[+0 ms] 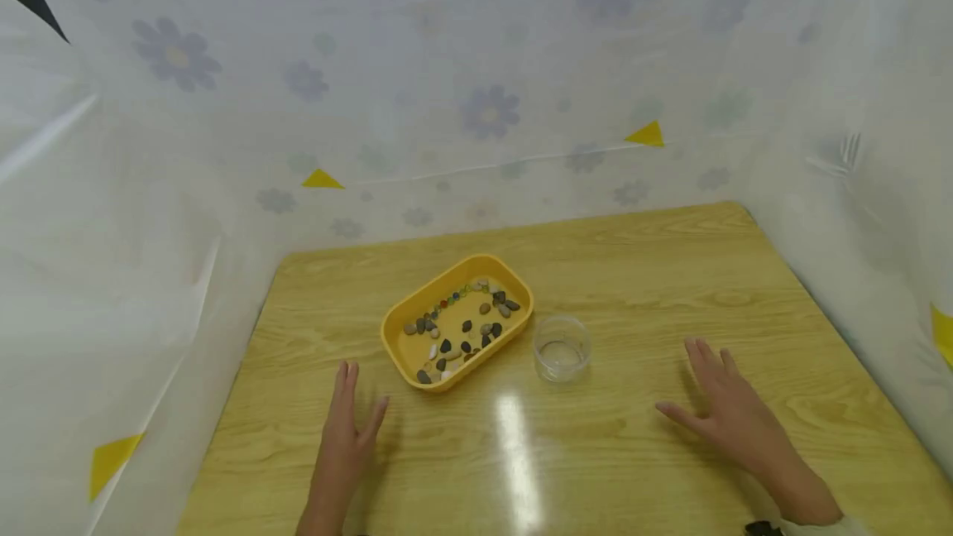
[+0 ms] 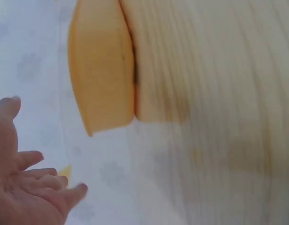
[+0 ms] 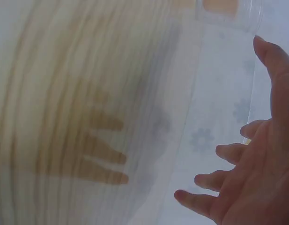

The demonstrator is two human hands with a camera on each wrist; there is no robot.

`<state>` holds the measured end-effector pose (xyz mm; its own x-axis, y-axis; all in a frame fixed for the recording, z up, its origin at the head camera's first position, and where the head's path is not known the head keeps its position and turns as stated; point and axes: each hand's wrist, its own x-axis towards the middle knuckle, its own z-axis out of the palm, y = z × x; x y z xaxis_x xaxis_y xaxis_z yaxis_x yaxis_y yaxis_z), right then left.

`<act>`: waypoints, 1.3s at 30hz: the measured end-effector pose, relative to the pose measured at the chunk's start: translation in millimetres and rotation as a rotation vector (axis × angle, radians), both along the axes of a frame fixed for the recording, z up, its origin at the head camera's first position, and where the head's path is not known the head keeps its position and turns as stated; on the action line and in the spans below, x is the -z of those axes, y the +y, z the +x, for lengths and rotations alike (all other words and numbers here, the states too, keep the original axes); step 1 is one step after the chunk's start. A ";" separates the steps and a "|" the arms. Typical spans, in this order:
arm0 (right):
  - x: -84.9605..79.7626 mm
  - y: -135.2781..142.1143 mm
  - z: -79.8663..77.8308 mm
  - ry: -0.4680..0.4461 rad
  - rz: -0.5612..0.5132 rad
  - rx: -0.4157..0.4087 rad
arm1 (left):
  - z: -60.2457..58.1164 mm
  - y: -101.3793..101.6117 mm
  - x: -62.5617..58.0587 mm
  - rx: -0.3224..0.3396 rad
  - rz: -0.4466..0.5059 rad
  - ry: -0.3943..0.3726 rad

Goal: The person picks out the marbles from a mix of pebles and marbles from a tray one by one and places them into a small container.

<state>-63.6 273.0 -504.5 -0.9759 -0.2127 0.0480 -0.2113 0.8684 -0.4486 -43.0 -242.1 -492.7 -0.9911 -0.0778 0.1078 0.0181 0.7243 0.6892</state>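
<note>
A yellow tray (image 1: 395, 358) stands on the wooden table, holding several dark, grey and white pebbles (image 1: 466, 326) and a row of small coloured glass marbles (image 1: 444, 304) along its far side. Just right of it is a clear round container (image 1: 562, 350), with no contents showing. My left hand (image 1: 346, 437) is over the table, left and in front of the tray, fingers extended and thumb apart, holding nothing. To the right of the container, my right hand (image 1: 733, 420) is spread with bare fingers. The left wrist view shows the tray's outer wall (image 2: 102, 70) beyond the left hand.
The wood-grain table (image 1: 655, 271) has white plastic sheeting (image 1: 417, 106) with flower prints behind it and at both sides. Yellow triangles (image 1: 646, 135) are on the sheeting. A bright light reflection lies on the table's front middle.
</note>
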 end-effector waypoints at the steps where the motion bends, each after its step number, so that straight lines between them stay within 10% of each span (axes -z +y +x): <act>1: -0.3 -3.1 -0.2 0.001 -0.018 -0.004 | 1.1 3.7 -2.2 -0.024 0.026 0.037; 6: -1.4 -17.6 -0.8 0.035 -0.068 -0.005 | 6.6 20.1 -8.7 0.003 0.106 0.277; 13: 3.1 -32.6 -5.9 0.059 -0.210 -0.028 | -0.9 51.7 -5.4 0.272 0.232 0.470; 25: 12.8 -58.7 -18.4 0.002 -0.536 -0.156 | -13.6 134.9 0.0 0.545 0.371 0.041; 39: 21.4 -82.6 -42.6 -0.047 -0.671 -0.205 | -48.8 185.0 15.7 0.501 0.269 -0.078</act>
<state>-106.2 190.4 -525.8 -0.9237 -0.3315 0.1919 -0.3081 0.3456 -0.8864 -91.8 -57.2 -508.4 -0.9184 0.3887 0.0740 0.2554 0.4393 0.8613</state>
